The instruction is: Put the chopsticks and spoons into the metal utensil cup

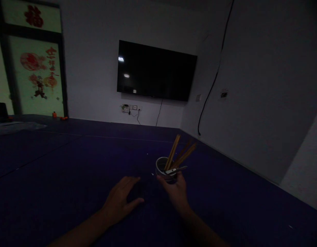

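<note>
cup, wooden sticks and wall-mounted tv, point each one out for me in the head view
Cup [168, 177]: head view, on its outer wall.
Wooden sticks [172, 152]: head view, midway along the leftmost ones.
Wall-mounted TV [157, 72]: head view, middle of its dark screen.

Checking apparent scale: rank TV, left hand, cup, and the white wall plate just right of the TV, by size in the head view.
1. TV
2. left hand
3. cup, partly covered by the right hand
4. white wall plate

Image size only; the hands are nearer the camera.
</note>
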Demonstrator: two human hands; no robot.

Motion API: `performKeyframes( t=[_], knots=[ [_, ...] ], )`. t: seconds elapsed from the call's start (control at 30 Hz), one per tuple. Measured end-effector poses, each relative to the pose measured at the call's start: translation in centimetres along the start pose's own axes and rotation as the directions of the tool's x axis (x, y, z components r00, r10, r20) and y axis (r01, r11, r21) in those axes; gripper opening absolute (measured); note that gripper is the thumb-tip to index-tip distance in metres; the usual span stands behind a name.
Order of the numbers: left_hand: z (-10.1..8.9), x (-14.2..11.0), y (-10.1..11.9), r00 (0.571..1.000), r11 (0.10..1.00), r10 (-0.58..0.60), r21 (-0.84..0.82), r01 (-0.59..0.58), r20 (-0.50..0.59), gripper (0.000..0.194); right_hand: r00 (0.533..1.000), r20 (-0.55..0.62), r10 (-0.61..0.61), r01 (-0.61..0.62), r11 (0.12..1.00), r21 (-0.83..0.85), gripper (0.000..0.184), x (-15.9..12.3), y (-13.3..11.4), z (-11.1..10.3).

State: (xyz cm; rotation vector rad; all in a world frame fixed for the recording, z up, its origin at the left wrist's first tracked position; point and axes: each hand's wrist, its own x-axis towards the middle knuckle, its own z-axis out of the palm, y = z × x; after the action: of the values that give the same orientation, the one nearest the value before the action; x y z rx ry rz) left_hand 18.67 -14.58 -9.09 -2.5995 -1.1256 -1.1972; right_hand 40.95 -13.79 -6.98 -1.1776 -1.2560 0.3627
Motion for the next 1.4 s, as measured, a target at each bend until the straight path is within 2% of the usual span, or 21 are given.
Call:
performKeyframes(
  t=[0.1, 0.17, 0.23, 0.37, 0.47, 0.57, 0.63, 0.7, 0.9, 1.0, 1.13, 1.23, 1.4],
  knots=[
    [0.4, 0.0, -0.4, 0.997, 0.993, -0.074, -0.093, 0.075, 0.016, 0.098, 0.990, 0.140, -0.015, 0.005, 0.998, 0.066, 0.051, -2.5, -1.4, 1.6],
    [0.6, 0.0, -0.3, 0.996, 0.975, -0.087, -0.202, 0.090, 0.024, 0.109, 0.975, 0.218, -0.029, 0.004, 0.993, 0.114, 0.050, -3.8, -1.9, 2.4],
    [0.6, 0.2, 0.1, 0.996, 0.937, -0.076, -0.338, 0.088, 0.048, 0.106, 0.964, 0.264, -0.023, -0.005, 0.994, 0.106, 0.051, -4.7, -1.9, 2.8],
    [0.5, 0.5, 1.2, 0.992, 0.827, -0.075, -0.550, 0.120, 0.103, 0.082, 0.957, 0.289, 0.011, -0.032, 0.997, 0.068, 0.057, -5.4, -1.0, 3.2],
    [0.5, 0.5, 1.5, 0.989, 0.816, -0.142, -0.560, 0.145, 0.048, 0.079, 0.942, 0.335, -0.014, 0.000, 0.999, 0.041, 0.058, -5.3, -0.6, 3.1],
    [0.3, 0.8, 0.8, 0.972, 0.848, -0.231, -0.499, 0.179, -0.043, 0.078, 0.920, 0.375, -0.109, 0.110, 0.994, 0.018, 0.062, -4.7, -0.5, 2.8],
    [-0.2, 1.2, -0.2, 0.941, 0.870, -0.320, -0.429, 0.244, -0.113, 0.077, 0.900, 0.401, -0.172, 0.185, 0.983, 0.007, 0.065, -4.3, -0.3, 2.5],
    [-1.0, 1.7, -1.8, 0.890, 0.873, -0.414, -0.362, 0.328, -0.192, 0.075, 0.878, 0.431, -0.205, 0.232, 0.973, -0.011, 0.063, -4.0, -0.1, 2.3],
    [-3.9, 1.7, -8.0, 0.685, 0.787, -0.610, -0.205, 0.581, -0.398, 0.078, 0.862, 0.436, -0.258, 0.312, 0.948, -0.056, 0.041, -3.7, 0.7, 2.3],
    [-4.9, 1.3, -10.0, 0.613, 0.727, -0.664, -0.178, 0.663, -0.428, 0.077, 0.825, 0.477, -0.304, 0.364, 0.931, -0.036, 0.044, -3.6, 1.0, 2.4],
    [-5.4, 0.9, -10.8, 0.523, 0.637, -0.742, -0.196, 0.746, -0.419, 0.076, 0.792, 0.551, -0.263, 0.368, 0.926, -0.087, 0.039, -3.5, 1.2, 2.5],
    [-5.3, 0.8, -10.9, 0.489, 0.609, -0.762, -0.213, 0.764, -0.423, 0.076, 0.783, 0.563, -0.264, 0.389, 0.915, -0.111, 0.037, -3.6, 1.0, 2.4],
    [-5.0, 0.8, -11.3, 0.517, 0.655, -0.734, -0.258, 0.710, -0.441, 0.073, 0.768, 0.577, -0.278, 0.425, 0.895, -0.135, 0.037, -3.8, 0.8, 2.3]
  ],
)
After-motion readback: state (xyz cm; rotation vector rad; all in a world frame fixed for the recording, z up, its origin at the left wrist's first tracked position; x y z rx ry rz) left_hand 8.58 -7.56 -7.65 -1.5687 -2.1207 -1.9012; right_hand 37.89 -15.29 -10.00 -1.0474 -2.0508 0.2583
